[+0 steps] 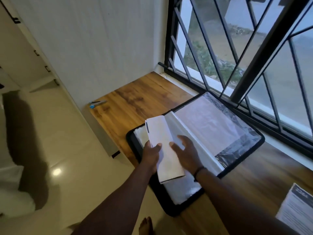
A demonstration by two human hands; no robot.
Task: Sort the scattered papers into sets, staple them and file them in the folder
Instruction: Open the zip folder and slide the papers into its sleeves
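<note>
Right now the left hand [151, 154] has its grip on a set of white papers [163, 146], thumb pinching the lower edge, held over the open black folder [240, 131] on the wooden desk [135, 99]. The right hand [185, 152] lies with released, spread fingers on the sheets and a raised plastic sleeve [189, 133]. Likely risks: the sleeve could flop shut, the pages could buckle on entry, or the overhanging folder could tip. More papers [298, 207] wait at the right; the stapler [98, 103] lies well apart.
</note>
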